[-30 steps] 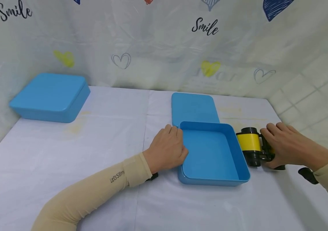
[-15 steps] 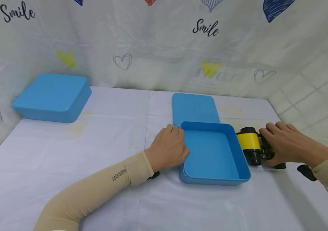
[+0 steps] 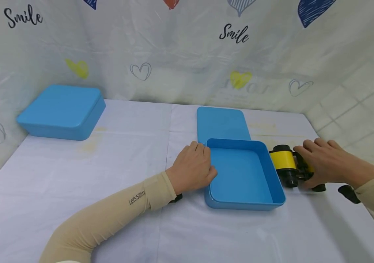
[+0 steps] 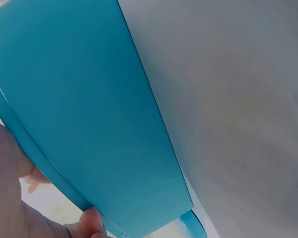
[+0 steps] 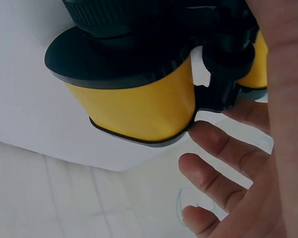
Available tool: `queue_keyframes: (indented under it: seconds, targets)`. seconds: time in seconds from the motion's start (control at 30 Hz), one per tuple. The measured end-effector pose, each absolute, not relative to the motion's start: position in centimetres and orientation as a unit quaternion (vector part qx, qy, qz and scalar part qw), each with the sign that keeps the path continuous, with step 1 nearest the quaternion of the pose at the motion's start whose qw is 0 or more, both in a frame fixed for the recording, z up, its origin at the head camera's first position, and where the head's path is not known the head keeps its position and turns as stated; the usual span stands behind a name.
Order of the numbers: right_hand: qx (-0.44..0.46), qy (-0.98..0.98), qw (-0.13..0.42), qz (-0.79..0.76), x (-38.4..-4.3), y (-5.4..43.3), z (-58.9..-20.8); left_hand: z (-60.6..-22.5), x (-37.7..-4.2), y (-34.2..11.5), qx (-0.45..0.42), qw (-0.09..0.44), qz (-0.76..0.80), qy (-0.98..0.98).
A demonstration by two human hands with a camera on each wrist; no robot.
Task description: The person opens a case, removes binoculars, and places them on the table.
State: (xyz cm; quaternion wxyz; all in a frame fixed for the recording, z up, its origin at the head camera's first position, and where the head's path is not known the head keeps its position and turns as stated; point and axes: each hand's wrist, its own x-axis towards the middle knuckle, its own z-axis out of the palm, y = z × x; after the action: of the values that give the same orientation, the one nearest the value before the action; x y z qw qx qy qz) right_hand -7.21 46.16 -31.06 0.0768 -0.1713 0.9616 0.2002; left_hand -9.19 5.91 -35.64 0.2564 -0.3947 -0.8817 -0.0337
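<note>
- Pinching the left wall of the uncovered box [image 3: 244,205], the left hand [image 3: 193,166] had its fingers over the rim; the left wrist view showed fingertips on the blue plastic.
- The right hand [image 3: 325,160] gripped the right half of the binoculars [image 3: 283,160], thumb toward the near edge of the bench [image 3: 134,157]. In the right wrist view some fingers stood apart, clear of the yellow barrel.
- The binoculars were just beyond the box's right wall, toward the right edge of the bench. Whether they touched that wall, or carried any weight on the bench, could not be told.
- The box sat right of the bench's middle, with nothing visible inside it. A flat blue panel [image 3: 224,124] lay behind it, near the far edge; the box hid its near end.
- A closed blue box [image 3: 63,109] stood at the far left corner, well apart from both hands.
- Over the last second very little had changed: the left hand kept its place, and the right hand seemed to have crept slightly toward the box, binoculars with it.
- Judging by that, the work was at a near standstill: box steadied, binoculars grasped but outside it.
</note>
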Motion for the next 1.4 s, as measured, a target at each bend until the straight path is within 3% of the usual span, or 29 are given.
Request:
queue_keyframes:
  seconds: [0.33, 0.5, 0.67, 0.9, 1.13, 1.4]
  targets:
    - [-0.127, 0.972, 0.111, 0.161, -7.9, 44.4, -28.2, -35.3, -10.1, 4.3, -0.422, 0.200, 0.004, -0.884]
    - [-0.122, 0.978, 0.096, 0.139, -8.8, 43.1, -26.3, -34.8, -11.0, 2.8, -0.441, 0.173, -0.033, -0.880]
    - [-0.132, 0.983, 0.080, 0.099, -9.8, 42.0, -25.5, -34.2, -12.4, 0.8, -0.437, 0.202, -0.034, -0.876]
    - [-0.120, 0.989, 0.085, 0.031, -12.2, 39.6, -25.1, -33.7, -14.6, -2.3, -0.395, 0.183, -0.020, -0.900]
    - [-0.117, 0.989, 0.069, -0.058, -15.0, 36.7, -24.8, -33.6, -16.8, -6.1, -0.370, 0.210, -0.048, -0.904]
    - [-0.124, 0.978, 0.000, -0.170, -17.3, 32.5, -24.7, -32.9, -19.0, -10.4, -0.332, 0.212, -0.075, -0.916]
